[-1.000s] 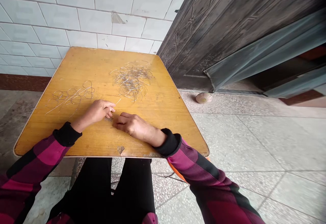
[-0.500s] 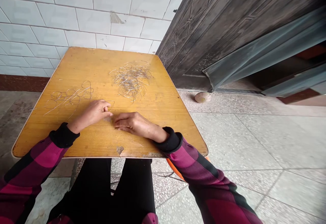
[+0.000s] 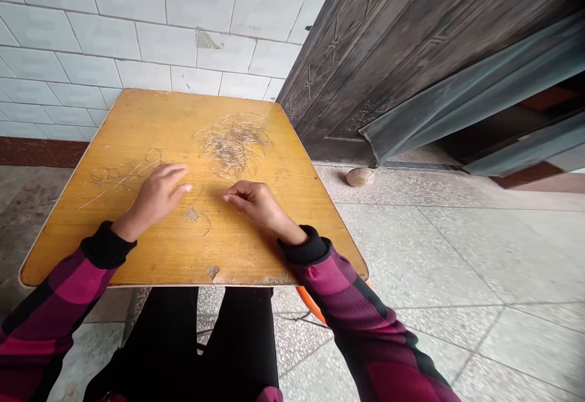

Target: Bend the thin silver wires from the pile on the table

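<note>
My left hand (image 3: 158,195) lies on the yellow wooden table (image 3: 137,256) with its fingers stretched out flat, next to a row of bent wire loops (image 3: 121,175). A bent wire piece (image 3: 201,210) lies on the table between my hands, beside a worn spot. My right hand (image 3: 256,202) hovers low with its fingers curled, thumb and fingertips drawn together, just short of a tangled pile of thin wire pieces (image 3: 233,140). Whether it pinches a wire I cannot make out.
A white tiled wall (image 3: 137,30) stands behind the table. A dark carved door (image 3: 411,42) is at the right, with a small bowl (image 3: 359,176) on the floor by its threshold. My dark-trousered legs are under the table's chipped front edge.
My hands have drawn apart. The left hand opened and slid up-left toward the wire loops; the right hand moved forward toward the wire pile. A bent wire now lies between them.
</note>
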Tool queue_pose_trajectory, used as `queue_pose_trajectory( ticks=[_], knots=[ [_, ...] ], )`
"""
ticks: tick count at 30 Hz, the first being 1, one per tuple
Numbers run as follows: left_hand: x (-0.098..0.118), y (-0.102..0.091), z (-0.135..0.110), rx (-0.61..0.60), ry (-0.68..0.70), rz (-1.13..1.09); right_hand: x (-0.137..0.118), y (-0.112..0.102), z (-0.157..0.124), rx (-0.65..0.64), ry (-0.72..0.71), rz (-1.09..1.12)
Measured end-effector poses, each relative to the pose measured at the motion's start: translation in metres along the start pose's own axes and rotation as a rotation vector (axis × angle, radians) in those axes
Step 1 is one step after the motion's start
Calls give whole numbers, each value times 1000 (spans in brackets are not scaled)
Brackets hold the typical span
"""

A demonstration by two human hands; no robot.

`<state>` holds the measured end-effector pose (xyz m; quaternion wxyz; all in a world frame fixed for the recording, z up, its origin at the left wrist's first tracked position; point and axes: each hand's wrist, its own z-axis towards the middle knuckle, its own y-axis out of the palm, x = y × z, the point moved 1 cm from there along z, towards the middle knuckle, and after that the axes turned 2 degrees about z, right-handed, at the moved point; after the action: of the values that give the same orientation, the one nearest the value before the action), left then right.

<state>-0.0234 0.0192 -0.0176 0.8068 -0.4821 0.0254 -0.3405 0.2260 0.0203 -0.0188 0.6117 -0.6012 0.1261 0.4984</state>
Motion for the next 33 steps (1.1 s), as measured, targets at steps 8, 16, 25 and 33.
queue_pose_trajectory(
  ticks=[8,16,25,33],
  knots=[
    [22,37,-19,-478,80,271,-1,-1,0,-21,-35,-103],
    [21,37,-15,-414,43,165,-14,27,-7,-190,-55,-287],
    [-4,-5,3,85,-139,60,-28,29,-9,-282,19,-470],
    [-51,-42,6,263,-454,159,-39,19,20,-331,-162,-879]
  ],
)
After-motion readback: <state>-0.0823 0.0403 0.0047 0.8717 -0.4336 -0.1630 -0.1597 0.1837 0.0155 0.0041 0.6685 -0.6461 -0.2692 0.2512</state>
